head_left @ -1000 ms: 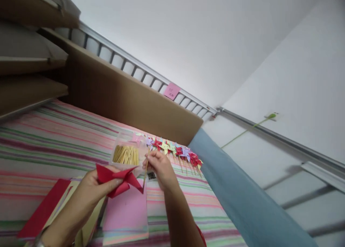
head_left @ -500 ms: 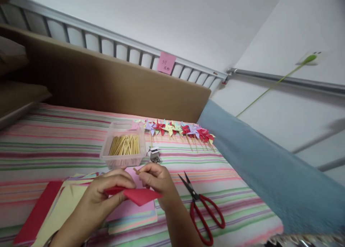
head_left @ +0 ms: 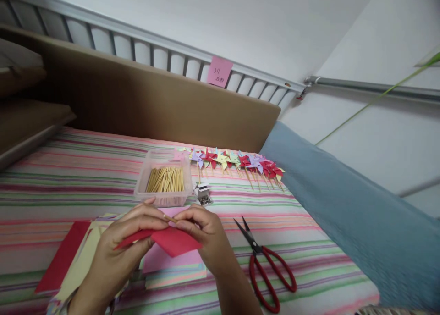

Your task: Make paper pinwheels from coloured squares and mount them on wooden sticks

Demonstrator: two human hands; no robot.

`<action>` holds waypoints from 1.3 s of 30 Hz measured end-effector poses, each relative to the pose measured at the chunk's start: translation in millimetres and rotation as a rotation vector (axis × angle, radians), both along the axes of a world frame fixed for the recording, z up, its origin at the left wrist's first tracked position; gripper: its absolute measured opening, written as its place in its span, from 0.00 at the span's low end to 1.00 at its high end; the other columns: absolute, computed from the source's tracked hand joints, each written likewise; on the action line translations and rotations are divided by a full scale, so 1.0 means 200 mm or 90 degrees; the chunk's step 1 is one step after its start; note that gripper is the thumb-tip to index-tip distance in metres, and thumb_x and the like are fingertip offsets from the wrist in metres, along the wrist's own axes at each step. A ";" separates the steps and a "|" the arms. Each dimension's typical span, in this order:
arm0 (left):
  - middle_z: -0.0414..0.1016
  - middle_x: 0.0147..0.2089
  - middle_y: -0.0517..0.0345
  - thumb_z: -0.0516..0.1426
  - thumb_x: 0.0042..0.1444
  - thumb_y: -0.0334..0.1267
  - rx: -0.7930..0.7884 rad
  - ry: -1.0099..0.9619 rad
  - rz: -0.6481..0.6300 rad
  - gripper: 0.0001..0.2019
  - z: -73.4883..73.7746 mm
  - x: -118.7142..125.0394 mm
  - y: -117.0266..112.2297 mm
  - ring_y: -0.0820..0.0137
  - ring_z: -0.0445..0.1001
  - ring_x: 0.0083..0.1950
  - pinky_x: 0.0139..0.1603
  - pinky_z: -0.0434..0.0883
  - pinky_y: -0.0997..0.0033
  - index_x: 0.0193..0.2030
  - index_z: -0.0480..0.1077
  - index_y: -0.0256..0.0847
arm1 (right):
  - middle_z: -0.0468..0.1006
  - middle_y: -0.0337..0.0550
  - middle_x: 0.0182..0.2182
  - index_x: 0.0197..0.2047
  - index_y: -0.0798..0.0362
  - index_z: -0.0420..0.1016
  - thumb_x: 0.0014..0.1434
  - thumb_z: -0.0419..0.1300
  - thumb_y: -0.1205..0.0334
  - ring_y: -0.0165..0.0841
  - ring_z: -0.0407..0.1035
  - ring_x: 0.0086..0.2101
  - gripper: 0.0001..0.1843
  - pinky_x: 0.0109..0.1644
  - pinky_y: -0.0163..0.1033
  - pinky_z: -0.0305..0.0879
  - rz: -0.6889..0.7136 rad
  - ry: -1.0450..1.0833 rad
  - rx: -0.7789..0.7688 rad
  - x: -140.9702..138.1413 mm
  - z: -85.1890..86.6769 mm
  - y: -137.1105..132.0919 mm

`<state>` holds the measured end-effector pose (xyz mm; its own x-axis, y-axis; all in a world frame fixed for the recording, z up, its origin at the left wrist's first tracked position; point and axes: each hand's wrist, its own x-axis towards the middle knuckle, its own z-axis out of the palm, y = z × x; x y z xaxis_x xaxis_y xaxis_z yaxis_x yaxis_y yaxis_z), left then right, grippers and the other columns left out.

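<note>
Between thumb and fingers, my left hand pinches a piece of red paper with folded edges, in front of me. My right hand grips a short wooden stick, its tip at the left hand's fingertips just above the paper. Most of the stick is hidden by the fingers. Below both hands lies a stack of coloured sheets, pink on top. Red-handled scissors rest partly opened to the right of my right hand.
Behind the hands stands a clear plastic box of wooden sticks, beside a small opened box of pins. Finished paper pinwheels lie in a row further back. Red and cream paper is at left. A cardboard panel borders the back.
The stick has come closer to the left hand's fingertips and the red paper. The red paper is turned to show more of its face. The whole view has shifted slightly.
</note>
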<state>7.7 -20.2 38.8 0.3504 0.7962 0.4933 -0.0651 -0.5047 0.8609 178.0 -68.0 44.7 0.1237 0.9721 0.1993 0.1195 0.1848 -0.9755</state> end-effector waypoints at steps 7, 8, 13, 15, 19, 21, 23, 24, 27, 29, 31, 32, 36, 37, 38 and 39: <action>0.80 0.34 0.58 0.63 0.50 0.33 -0.009 -0.015 0.024 0.07 -0.01 -0.03 0.00 0.63 0.77 0.38 0.60 0.63 0.58 0.31 0.80 0.53 | 0.74 0.38 0.26 0.30 0.48 0.83 0.53 0.65 0.59 0.33 0.67 0.30 0.05 0.37 0.38 0.60 -0.021 -0.017 0.009 -0.03 -0.02 0.00; 0.80 0.34 0.58 0.63 0.50 0.33 -0.008 -0.019 0.027 0.07 -0.01 -0.03 0.00 0.62 0.77 0.38 0.60 0.63 0.58 0.31 0.80 0.53 | 0.74 0.39 0.26 0.30 0.48 0.83 0.53 0.65 0.58 0.33 0.67 0.30 0.06 0.36 0.38 0.60 -0.023 -0.019 0.009 -0.03 -0.02 0.00; 0.80 0.33 0.60 0.63 0.50 0.33 0.001 -0.025 0.026 0.08 -0.01 -0.03 0.00 0.64 0.77 0.38 0.61 0.63 0.58 0.31 0.80 0.54 | 0.76 0.39 0.26 0.30 0.48 0.83 0.54 0.64 0.56 0.34 0.67 0.31 0.07 0.37 0.40 0.61 -0.019 -0.039 0.013 -0.03 -0.01 0.00; 0.80 0.34 0.61 0.62 0.51 0.33 0.008 -0.028 0.022 0.08 -0.01 -0.03 0.01 0.65 0.77 0.38 0.62 0.62 0.59 0.32 0.80 0.54 | 0.76 0.39 0.26 0.31 0.48 0.83 0.54 0.64 0.57 0.34 0.68 0.31 0.07 0.38 0.40 0.61 -0.019 -0.039 0.013 -0.03 -0.02 0.00; 0.81 0.34 0.61 0.62 0.51 0.33 0.015 -0.027 0.009 0.08 -0.02 -0.03 0.01 0.65 0.77 0.40 0.62 0.62 0.60 0.33 0.80 0.54 | 0.75 0.39 0.27 0.31 0.48 0.83 0.55 0.64 0.59 0.33 0.67 0.31 0.06 0.37 0.39 0.60 -0.018 -0.034 0.015 -0.03 -0.02 -0.01; 0.81 0.34 0.61 0.62 0.51 0.33 0.007 -0.022 0.011 0.08 -0.03 -0.03 0.01 0.65 0.78 0.40 0.62 0.62 0.59 0.32 0.80 0.53 | 0.74 0.38 0.27 0.31 0.48 0.83 0.54 0.64 0.60 0.33 0.67 0.31 0.05 0.37 0.39 0.60 -0.020 -0.033 0.013 -0.03 -0.02 0.00; 0.81 0.34 0.60 0.62 0.51 0.33 0.004 -0.024 0.012 0.07 -0.03 -0.04 0.01 0.65 0.78 0.39 0.62 0.62 0.59 0.32 0.80 0.53 | 0.74 0.38 0.26 0.30 0.48 0.83 0.54 0.65 0.60 0.33 0.67 0.30 0.05 0.36 0.38 0.59 -0.024 -0.033 0.013 -0.03 -0.02 0.00; 0.81 0.34 0.61 0.62 0.51 0.33 0.005 -0.025 0.012 0.07 -0.03 -0.04 0.01 0.65 0.78 0.40 0.62 0.62 0.59 0.32 0.80 0.53 | 0.74 0.38 0.26 0.30 0.48 0.83 0.54 0.65 0.60 0.33 0.66 0.30 0.05 0.36 0.38 0.59 -0.025 -0.034 0.013 -0.03 -0.02 0.00; 0.81 0.34 0.61 0.63 0.50 0.33 0.006 -0.025 0.013 0.07 -0.03 -0.04 0.01 0.66 0.78 0.40 0.62 0.63 0.61 0.32 0.80 0.53 | 0.74 0.38 0.26 0.30 0.48 0.83 0.54 0.65 0.60 0.32 0.66 0.30 0.05 0.36 0.38 0.60 -0.030 -0.041 0.020 -0.03 -0.02 0.00; 0.81 0.33 0.62 0.63 0.50 0.32 0.005 -0.024 0.014 0.08 -0.03 -0.04 0.01 0.66 0.78 0.39 0.62 0.63 0.61 0.31 0.79 0.53 | 0.74 0.38 0.26 0.31 0.48 0.83 0.54 0.65 0.60 0.32 0.66 0.30 0.05 0.36 0.38 0.60 -0.032 -0.046 0.025 -0.04 -0.02 0.00; 0.81 0.33 0.62 0.62 0.50 0.31 0.003 -0.028 0.017 0.08 -0.03 -0.04 0.01 0.68 0.78 0.39 0.61 0.64 0.63 0.32 0.79 0.53 | 0.74 0.39 0.27 0.32 0.47 0.83 0.55 0.65 0.61 0.32 0.67 0.30 0.05 0.36 0.37 0.61 -0.032 -0.050 0.033 -0.04 -0.02 -0.01; 0.80 0.33 0.63 0.62 0.50 0.31 0.002 -0.030 0.022 0.09 -0.03 -0.03 0.01 0.68 0.77 0.39 0.61 0.64 0.64 0.32 0.79 0.53 | 0.74 0.39 0.27 0.33 0.47 0.84 0.55 0.64 0.61 0.32 0.67 0.30 0.05 0.36 0.37 0.62 -0.030 -0.053 0.039 -0.04 -0.03 -0.01; 0.80 0.35 0.64 0.63 0.49 0.29 0.014 -0.036 0.044 0.10 -0.05 -0.03 0.02 0.69 0.77 0.40 0.59 0.67 0.65 0.31 0.79 0.52 | 0.72 0.38 0.28 0.37 0.43 0.84 0.56 0.63 0.62 0.30 0.68 0.29 0.08 0.32 0.34 0.64 -0.015 -0.028 0.064 -0.05 -0.04 -0.01; 0.80 0.35 0.64 0.62 0.49 0.29 0.018 -0.036 0.045 0.10 -0.05 -0.03 0.02 0.70 0.77 0.41 0.59 0.67 0.65 0.31 0.78 0.52 | 0.71 0.38 0.28 0.38 0.42 0.83 0.57 0.63 0.63 0.29 0.68 0.29 0.09 0.30 0.33 0.64 -0.009 -0.018 0.068 -0.05 -0.04 -0.01; 0.80 0.35 0.64 0.62 0.50 0.29 0.021 -0.036 0.044 0.10 -0.05 -0.03 0.02 0.70 0.77 0.41 0.59 0.67 0.64 0.31 0.78 0.52 | 0.71 0.38 0.28 0.38 0.42 0.83 0.57 0.63 0.64 0.29 0.68 0.28 0.09 0.29 0.32 0.64 -0.005 -0.010 0.069 -0.05 -0.04 -0.01; 0.80 0.34 0.65 0.62 0.50 0.29 0.022 -0.035 0.041 0.10 -0.05 -0.03 0.02 0.70 0.77 0.41 0.60 0.67 0.64 0.31 0.78 0.52 | 0.70 0.38 0.28 0.38 0.41 0.83 0.56 0.63 0.64 0.28 0.68 0.28 0.10 0.28 0.32 0.64 -0.002 -0.007 0.071 -0.05 -0.04 -0.01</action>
<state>1.4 -16.7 28.7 0.2699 0.7983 0.5384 -0.0783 -0.5392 0.8386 167.7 -70.0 37.6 0.1246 0.9435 0.3070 0.1308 0.2911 -0.9477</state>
